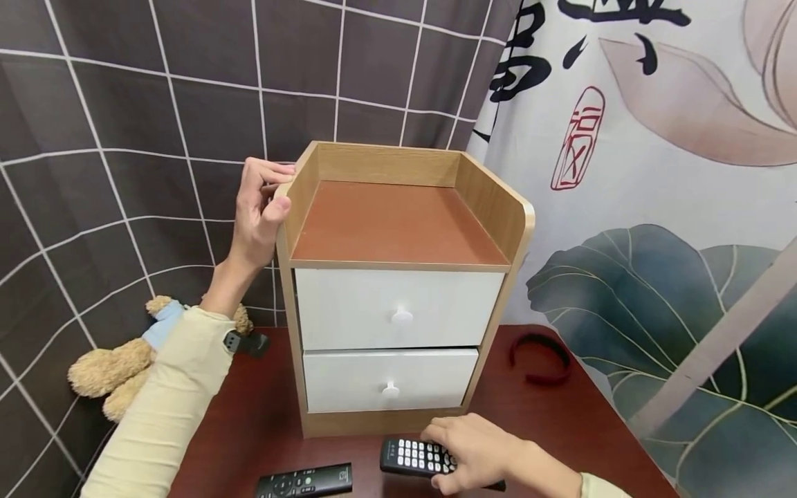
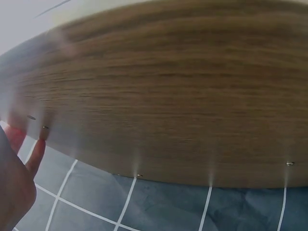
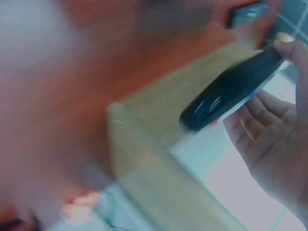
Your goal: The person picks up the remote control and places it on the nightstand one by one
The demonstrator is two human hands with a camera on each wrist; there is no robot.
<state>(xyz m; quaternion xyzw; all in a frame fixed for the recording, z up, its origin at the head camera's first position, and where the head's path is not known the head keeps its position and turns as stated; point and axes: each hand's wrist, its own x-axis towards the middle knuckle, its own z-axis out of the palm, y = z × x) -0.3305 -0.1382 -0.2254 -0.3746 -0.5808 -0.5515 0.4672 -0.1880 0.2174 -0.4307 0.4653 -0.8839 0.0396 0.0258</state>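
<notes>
My left hand (image 1: 255, 214) touches the upper left side panel of a small wooden cabinet (image 1: 405, 423), its fingertips at the panel's top edge. In the left wrist view, fingers (image 2: 36, 156) meet the outer wood-grain side. The cabinet has two white drawers with round knobs; the upper drawer (image 1: 349, 308) and lower drawer (image 1: 342, 380) look closed. In front of it, my right hand (image 1: 476, 449) grips a black remote control (image 1: 405, 455) with white keys. The right wrist view shows this remote (image 3: 231, 91) between thumb and fingers. Part of it is hidden under the hand.
A second black remote (image 1: 305, 481) lies on the dark red table (image 1: 243, 415), left of the first. A dark red headband-like loop (image 1: 551, 377) is right of the cabinet. A teddy bear (image 1: 124, 360) in blue sits at the left, near a small black object (image 1: 255, 344).
</notes>
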